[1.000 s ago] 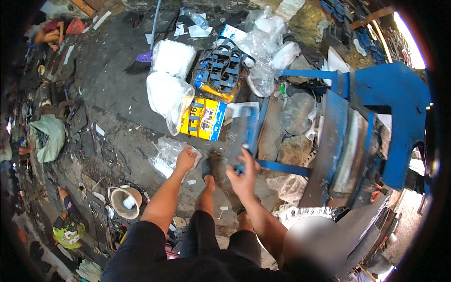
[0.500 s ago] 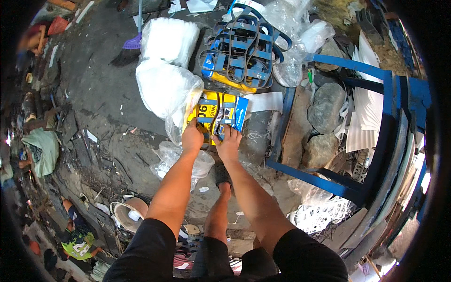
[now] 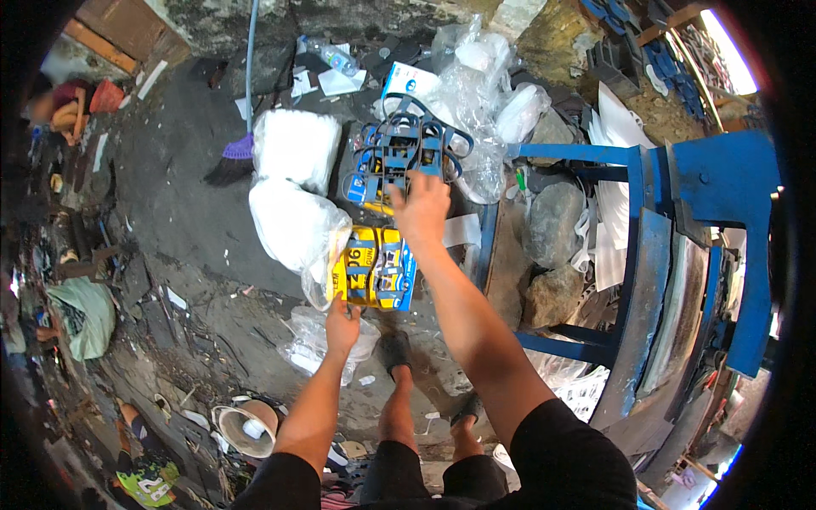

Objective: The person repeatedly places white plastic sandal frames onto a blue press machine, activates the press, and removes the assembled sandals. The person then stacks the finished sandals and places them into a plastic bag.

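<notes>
My left hand (image 3: 342, 328) is at the near left corner of a yellow and blue box (image 3: 360, 279), its fingertips touching the edge and its thumb apart. Blue and dark strap pieces (image 3: 387, 276) lie across the top of this box. Farther off, my right hand (image 3: 422, 211) reaches over a pile of looped blue and black straps (image 3: 399, 153), fingers spread. That pile rests on a second blue and yellow box (image 3: 357, 189), mostly hidden beneath it. Whether my right fingertips touch a strap, I cannot tell.
A clear plastic bag of white material (image 3: 289, 225) leans against the near box's left side. Right of it stand a blue metal frame (image 3: 633, 246) and large stones (image 3: 557, 225). A purple broom (image 3: 240, 147), a bucket (image 3: 246, 425) and another person (image 3: 146, 480) are to the left.
My right hand has left the near box's straps and moved away to the strap pile. My left hand has slid to the box's near left corner. The view has shifted.
</notes>
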`<state>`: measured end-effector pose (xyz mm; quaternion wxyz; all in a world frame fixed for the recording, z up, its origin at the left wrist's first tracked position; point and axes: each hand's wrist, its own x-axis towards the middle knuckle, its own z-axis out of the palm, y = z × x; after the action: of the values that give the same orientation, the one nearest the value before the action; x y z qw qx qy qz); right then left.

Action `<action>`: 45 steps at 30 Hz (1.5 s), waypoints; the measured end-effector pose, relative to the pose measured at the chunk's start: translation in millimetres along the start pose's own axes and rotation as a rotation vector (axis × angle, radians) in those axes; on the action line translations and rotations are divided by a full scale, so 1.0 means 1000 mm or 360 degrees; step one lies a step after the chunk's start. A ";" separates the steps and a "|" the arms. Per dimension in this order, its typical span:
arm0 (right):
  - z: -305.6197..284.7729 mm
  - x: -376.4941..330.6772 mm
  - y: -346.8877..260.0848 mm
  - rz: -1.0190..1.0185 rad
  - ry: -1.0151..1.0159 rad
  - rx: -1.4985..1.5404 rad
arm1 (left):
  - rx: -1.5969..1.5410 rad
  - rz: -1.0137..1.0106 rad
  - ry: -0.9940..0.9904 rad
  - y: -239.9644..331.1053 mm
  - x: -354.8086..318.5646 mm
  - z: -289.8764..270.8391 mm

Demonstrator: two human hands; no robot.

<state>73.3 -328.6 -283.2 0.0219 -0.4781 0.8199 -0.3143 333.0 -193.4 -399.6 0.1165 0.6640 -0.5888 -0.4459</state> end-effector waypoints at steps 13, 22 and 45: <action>-0.007 0.025 -0.018 0.0115 -0.0275 0.0214 | -0.0299 0.0028 0.0003 0.084 -0.064 -0.065; -0.350 -0.177 -0.030 0.0358 -0.0640 0.1110 | -0.0342 0.0219 -0.0343 0.152 -0.176 -0.068; -0.754 -0.210 0.424 0.0295 0.0427 -0.0123 | -0.0037 0.0816 -0.0886 0.372 -0.552 0.154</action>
<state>-393.4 358.1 38.6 -0.0774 -0.3547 0.8675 -0.3402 19.0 248.8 16.2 0.0675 0.3471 -0.7399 -0.5723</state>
